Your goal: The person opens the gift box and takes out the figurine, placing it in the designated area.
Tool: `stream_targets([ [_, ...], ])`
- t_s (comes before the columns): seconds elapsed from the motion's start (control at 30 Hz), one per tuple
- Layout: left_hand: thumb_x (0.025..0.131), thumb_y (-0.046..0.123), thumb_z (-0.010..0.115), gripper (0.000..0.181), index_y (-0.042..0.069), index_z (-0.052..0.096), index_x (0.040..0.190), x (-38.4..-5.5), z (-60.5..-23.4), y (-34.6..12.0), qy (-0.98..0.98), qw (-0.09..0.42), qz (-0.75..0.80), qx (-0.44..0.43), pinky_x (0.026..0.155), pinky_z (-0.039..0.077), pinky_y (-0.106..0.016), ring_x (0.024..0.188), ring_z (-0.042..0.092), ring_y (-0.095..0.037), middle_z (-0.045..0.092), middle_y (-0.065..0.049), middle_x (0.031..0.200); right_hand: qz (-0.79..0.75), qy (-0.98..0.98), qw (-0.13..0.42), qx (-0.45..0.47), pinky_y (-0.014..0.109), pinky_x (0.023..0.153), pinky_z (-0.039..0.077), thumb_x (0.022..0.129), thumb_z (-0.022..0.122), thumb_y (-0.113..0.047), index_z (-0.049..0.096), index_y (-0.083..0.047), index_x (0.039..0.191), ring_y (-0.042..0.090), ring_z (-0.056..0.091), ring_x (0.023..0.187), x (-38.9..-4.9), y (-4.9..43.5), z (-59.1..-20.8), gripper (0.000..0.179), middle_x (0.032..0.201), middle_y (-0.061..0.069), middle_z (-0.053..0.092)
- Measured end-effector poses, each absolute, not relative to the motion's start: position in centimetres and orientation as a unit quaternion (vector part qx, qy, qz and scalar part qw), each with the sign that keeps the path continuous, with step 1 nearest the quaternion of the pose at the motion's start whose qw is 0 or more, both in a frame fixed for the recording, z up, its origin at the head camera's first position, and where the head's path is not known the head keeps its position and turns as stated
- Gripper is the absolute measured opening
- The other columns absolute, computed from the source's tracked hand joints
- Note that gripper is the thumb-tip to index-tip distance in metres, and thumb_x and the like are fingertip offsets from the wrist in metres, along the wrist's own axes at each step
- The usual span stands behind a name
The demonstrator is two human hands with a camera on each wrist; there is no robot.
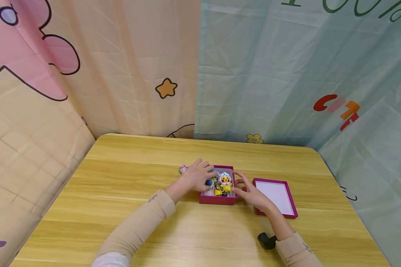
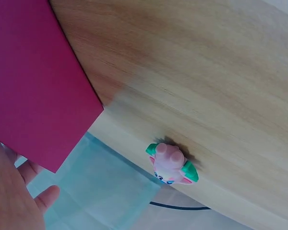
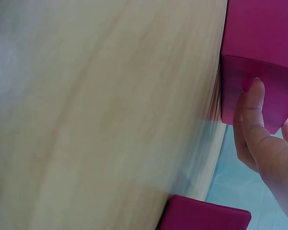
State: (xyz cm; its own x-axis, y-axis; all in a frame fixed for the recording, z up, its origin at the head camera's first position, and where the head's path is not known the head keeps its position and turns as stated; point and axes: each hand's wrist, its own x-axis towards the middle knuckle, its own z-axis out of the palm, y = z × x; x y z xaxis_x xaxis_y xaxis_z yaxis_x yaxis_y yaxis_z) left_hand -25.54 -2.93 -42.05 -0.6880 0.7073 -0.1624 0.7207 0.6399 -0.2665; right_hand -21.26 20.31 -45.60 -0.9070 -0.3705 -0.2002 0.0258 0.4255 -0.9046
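A magenta box (image 1: 218, 200) without its lid stands on the table, holding several small toy figures. Among them are a yellow figure with a white hat (image 1: 225, 180), a smaller yellow figure (image 1: 217, 191) and a partly covered blue one (image 1: 209, 182). My left hand (image 1: 197, 176) reaches over the box's left wall, fingers spread around the blue figure; whether they touch it is unclear. Fairly straight fingers of my right hand (image 1: 252, 193) rest against the right wall. On the table beyond my left wrist lies a pink toy figure with green parts (image 2: 169, 160).
The box lid (image 1: 276, 196) lies inside up, right of the box, near my right forearm. A black object (image 1: 266, 241) is beside my right sleeve. Printed curtains (image 1: 254, 74) hang behind the wooden table (image 1: 137, 159).
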Motion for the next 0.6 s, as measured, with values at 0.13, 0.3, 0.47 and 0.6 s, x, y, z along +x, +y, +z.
stream_targets([
  [0.13,0.086,0.055,0.046,0.058,0.032,0.036,0.138,-25.54,-42.09,-2.76,0.906,0.032,-0.168,0.388,0.108,0.018,-0.043,0.129,0.029,-0.019,0.034,0.002,0.143,-0.521,0.826,0.188,-0.104,0.044,0.090,0.043,0.089,0.057,-0.026,0.019,-0.026,0.141,0.033,0.038,0.116,-21.29,20.32,-45.59,0.065,0.126,0.017,0.037],
  [0.3,0.087,0.054,0.045,0.056,0.033,0.036,0.138,-25.55,-42.13,-2.72,0.906,0.036,-0.167,0.386,0.108,0.017,-0.043,0.129,0.029,-0.020,0.033,0.002,0.143,-0.521,0.827,0.188,-0.096,0.045,0.090,0.043,0.088,0.058,-0.027,0.020,-0.030,0.141,0.032,0.038,0.116,-21.22,20.30,-45.54,0.065,0.127,0.015,0.037],
  [0.47,0.089,0.054,0.041,0.053,0.033,0.038,0.137,-25.57,-42.32,-2.72,0.905,0.027,-0.175,0.387,0.108,0.018,-0.042,0.128,0.031,-0.019,0.034,0.003,0.143,-0.520,0.827,0.190,-0.097,0.045,0.090,0.043,0.088,0.058,-0.026,0.020,-0.029,0.141,0.032,0.039,0.116,-21.23,20.26,-45.61,0.065,0.126,0.015,0.038],
  [0.6,0.090,0.054,0.039,0.051,0.033,0.038,0.137,-25.62,-42.34,-2.70,0.905,0.024,-0.177,0.387,0.108,0.019,-0.042,0.128,0.031,-0.018,0.034,0.003,0.142,-0.519,0.828,0.192,-0.097,0.045,0.090,0.042,0.088,0.058,-0.027,0.020,-0.029,0.141,0.032,0.039,0.115,-21.24,20.26,-45.60,0.065,0.126,0.015,0.038],
])
